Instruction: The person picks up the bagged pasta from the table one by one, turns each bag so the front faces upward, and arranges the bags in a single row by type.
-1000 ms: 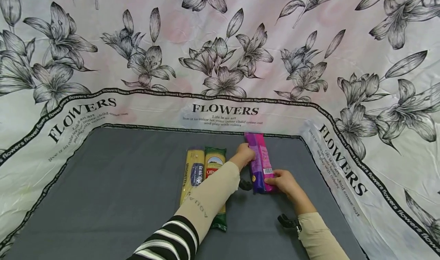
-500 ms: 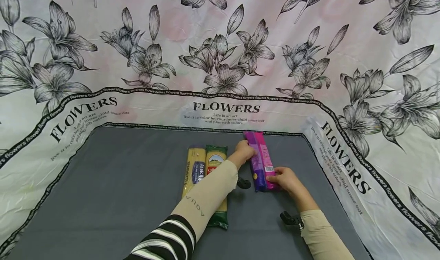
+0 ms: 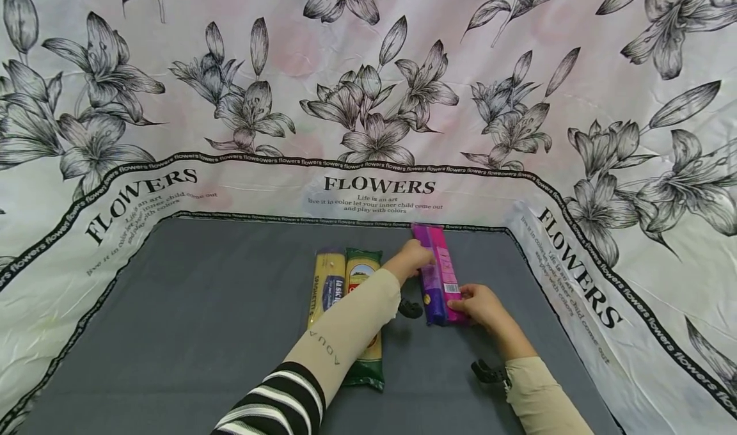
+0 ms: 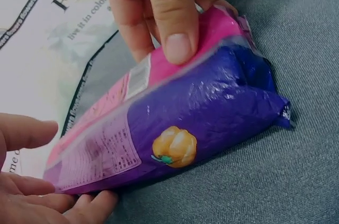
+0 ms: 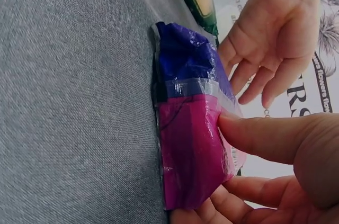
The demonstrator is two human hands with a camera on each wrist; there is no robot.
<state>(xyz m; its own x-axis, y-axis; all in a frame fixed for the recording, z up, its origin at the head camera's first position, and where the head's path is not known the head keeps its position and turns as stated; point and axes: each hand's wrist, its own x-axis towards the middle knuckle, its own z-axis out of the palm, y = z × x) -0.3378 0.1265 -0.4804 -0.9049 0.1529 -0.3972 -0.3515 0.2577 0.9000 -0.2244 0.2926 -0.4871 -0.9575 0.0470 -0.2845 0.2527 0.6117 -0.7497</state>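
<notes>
A pink and purple plastic packet (image 3: 439, 275) with a bell pepper picture lies toward the back right of the grey cloth. At its near right end, my right hand (image 3: 483, 307) pinches it; the thumb (image 5: 265, 136) presses the pink side and the fingers curl beneath. My left hand (image 3: 410, 260) touches the packet's far left side. In the left wrist view, the left thumb (image 4: 29, 130) stands apart from the packet, while the loosely extended fingers reach its lower edge. Left of it lie a yellow spaghetti packet (image 3: 327, 281) and a green-ended packet (image 3: 366, 374), partly hidden by the left sleeve.
Grey cloth (image 3: 190, 320) covers the surface, bordered by a white floral sheet (image 3: 259, 189) printed with FLOWERS. The left forearm (image 3: 340, 332) crosses above the green-ended packet. Black camera mounts (image 3: 489, 372) stick out at the wrists.
</notes>
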